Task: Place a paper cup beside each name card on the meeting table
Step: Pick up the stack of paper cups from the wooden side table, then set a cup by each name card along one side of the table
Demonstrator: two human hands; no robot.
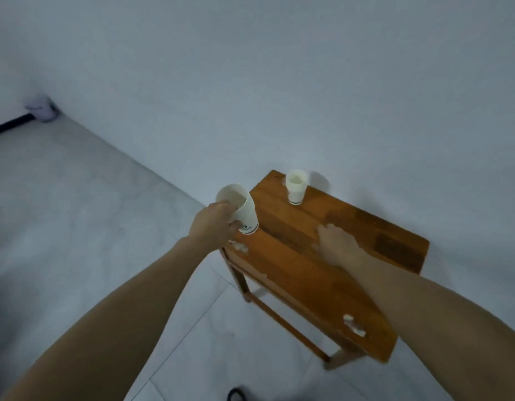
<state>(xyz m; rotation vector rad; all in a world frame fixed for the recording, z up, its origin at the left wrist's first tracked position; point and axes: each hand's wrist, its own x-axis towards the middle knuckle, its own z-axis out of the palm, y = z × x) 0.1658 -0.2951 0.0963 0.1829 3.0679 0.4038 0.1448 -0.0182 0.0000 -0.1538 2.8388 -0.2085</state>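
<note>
Pale grey walls fill the upper half of the frame, meeting a light tiled floor (76, 212) that runs down the left side. At right of centre stands a small brown wooden side table (380, 241) with thin legs, its top showing chipped white patches near the front edges.

At the centre of the frame the left hand (213, 224) is closed around a white paper cup with a dark printed band near its base (240, 209). This cup is tilted, its open mouth turned toward the upper left, and it sits at the table's left edge; whether its base touches the wood cannot be told. A second white paper cup (296, 186) stands upright on the far corner of the table, close to the wall and well apart from the held one.

The right hand (337, 244) is blurred. It lies palm down over the middle of the tabletop with fingers spread and nothing in it.

In the upper left, where wall meets floor, is a small lilac object (43, 110), too blurred to identify, beside a dark strip (10, 124) along the wall base.
</note>
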